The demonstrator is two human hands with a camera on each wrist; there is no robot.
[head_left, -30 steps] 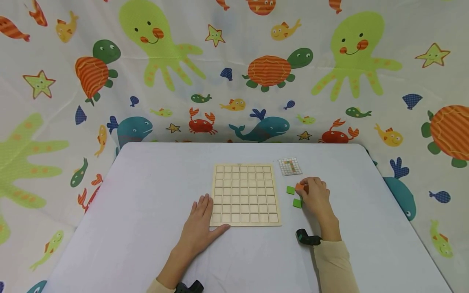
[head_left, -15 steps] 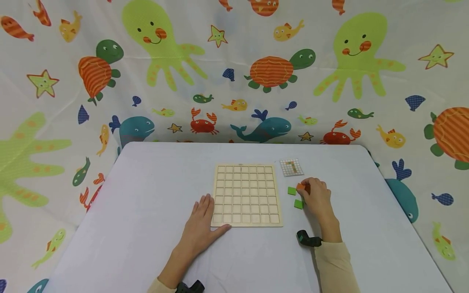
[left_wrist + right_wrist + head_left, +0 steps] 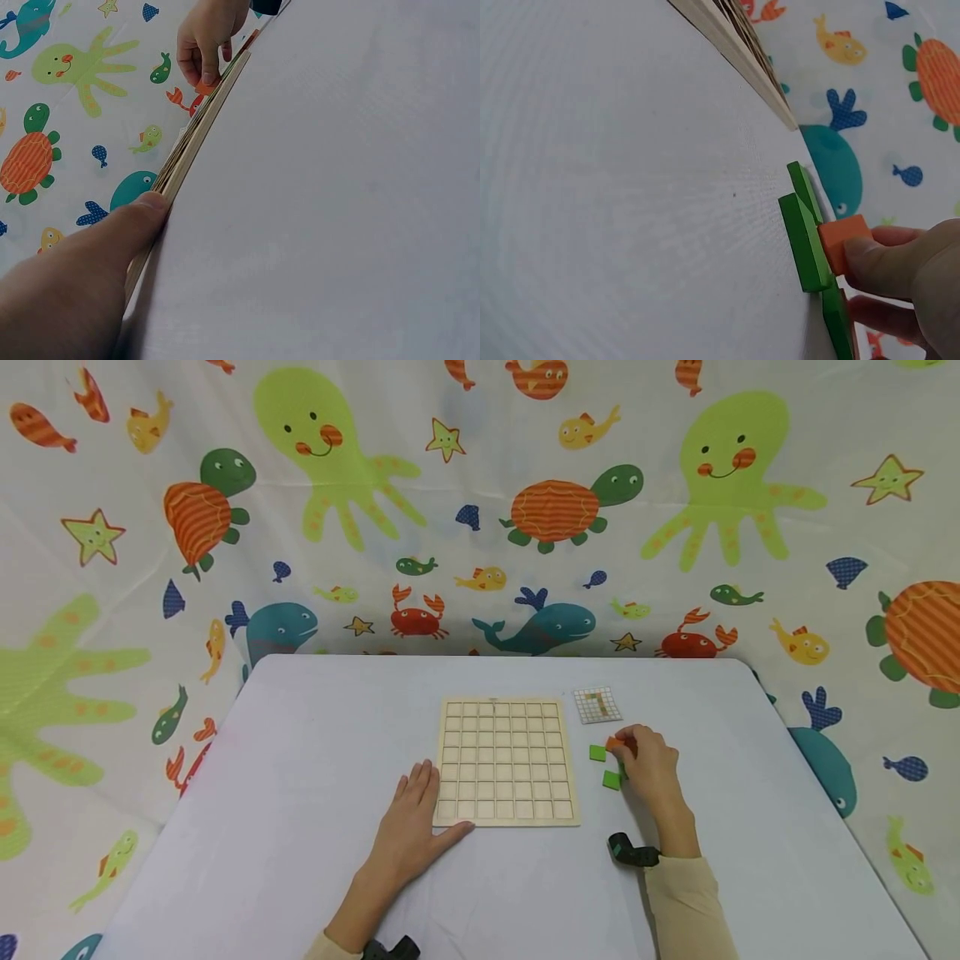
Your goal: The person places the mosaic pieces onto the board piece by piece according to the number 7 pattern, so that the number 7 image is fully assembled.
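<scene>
A square wooden grid board (image 3: 508,764) lies flat on the white table. My left hand (image 3: 408,810) rests at its lower left corner, fingers straight along the left side and thumb on the front edge. In the left wrist view that thumb (image 3: 142,214) presses the board's rim. To the right of the board, my right hand (image 3: 651,768) pinches an orange square tile (image 3: 840,238) between thumb and fingers. Beside it lie green tiles, one to the left (image 3: 597,752) and another nearer me (image 3: 611,780). A third green tile (image 3: 838,322) is partly hidden by the right hand in the head view.
A small card (image 3: 597,704) printed with a grid and coloured squares lies behind the tiles, at the board's upper right. Behind the table's far edge hangs a white cloth (image 3: 480,443) with sea animals. Each wrist carries a black camera, such as this one (image 3: 632,850).
The head view has shifted slightly. Both hands keep nearly the same places, the right still pinching the orange tile.
</scene>
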